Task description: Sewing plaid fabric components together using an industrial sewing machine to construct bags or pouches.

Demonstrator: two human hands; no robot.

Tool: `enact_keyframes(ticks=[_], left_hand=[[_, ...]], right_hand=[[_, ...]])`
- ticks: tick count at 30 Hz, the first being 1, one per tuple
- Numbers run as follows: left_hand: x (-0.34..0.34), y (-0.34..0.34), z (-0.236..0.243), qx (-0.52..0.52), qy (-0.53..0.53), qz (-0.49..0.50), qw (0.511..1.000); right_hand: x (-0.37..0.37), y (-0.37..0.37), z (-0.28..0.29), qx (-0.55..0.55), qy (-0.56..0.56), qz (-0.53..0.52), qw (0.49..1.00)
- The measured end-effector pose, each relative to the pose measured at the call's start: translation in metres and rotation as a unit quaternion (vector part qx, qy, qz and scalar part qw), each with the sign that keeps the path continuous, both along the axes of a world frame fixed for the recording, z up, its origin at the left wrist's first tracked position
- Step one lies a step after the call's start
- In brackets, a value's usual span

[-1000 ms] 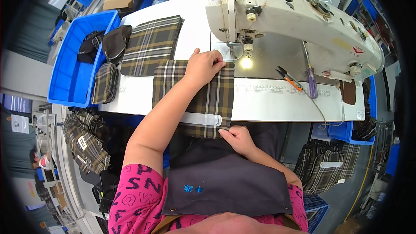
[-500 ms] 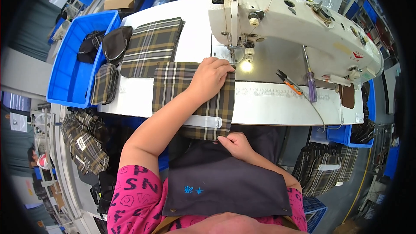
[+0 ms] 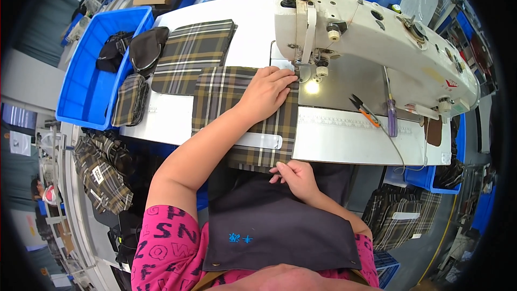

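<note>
A brown, black and white plaid fabric panel [image 3: 215, 97] with a pale strip [image 3: 261, 140] across it lies on the white sewing table, its lower end over the front edge. My left hand [image 3: 265, 94] rests flat on the panel's upper right, fingers stretched toward the needle area of the sewing machine [image 3: 371, 37]. Close to the panel's lower right corner is my right hand [image 3: 298, 179], its fingers loosely bent and apart from the thumb. I cannot tell whether its fingertips touch the cloth. The panel's right edge runs just below the lit presser foot area.
Thread snips [image 3: 366, 112] and a purple-handled screwdriver [image 3: 391, 113] lie right of the panel. Another plaid piece [image 3: 188, 48], dark pouches [image 3: 148, 48] and a blue bin [image 3: 81, 97] are at the left. Plaid pieces [image 3: 401, 210] hang at the lower right.
The view has shifted slightly, with the machine now farther right in it. My right hand's fingers have come out from under the panel's corner and loosened. My left hand still lies on the panel.
</note>
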State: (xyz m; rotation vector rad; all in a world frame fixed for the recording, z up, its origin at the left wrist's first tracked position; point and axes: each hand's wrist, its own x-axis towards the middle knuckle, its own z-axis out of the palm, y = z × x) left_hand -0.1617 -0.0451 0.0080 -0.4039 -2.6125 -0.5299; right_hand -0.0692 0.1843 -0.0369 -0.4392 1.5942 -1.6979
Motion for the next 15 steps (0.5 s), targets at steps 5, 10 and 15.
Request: enact_keyframes(ticks=[5,10,15], left_hand=[[-0.0031,-0.0001,-0.0007,0.000,0.003,0.002,1.000],[-0.0059,-0.0007,-0.0023,-0.006,0.021,-0.002,1.000],[-0.0082,-0.0023,-0.0038,-0.002,0.028,-0.004,1.000]], right_hand=[[0.0010,-0.0007,0.0022,-0.009,-0.005,-0.011,1.000],[0.0021,-0.0013,0.0028,-0.009,-0.005,-0.016,1.000],[0.0014,-0.0032,0.0062,-0.008,-0.006,-0.031,0.999]])
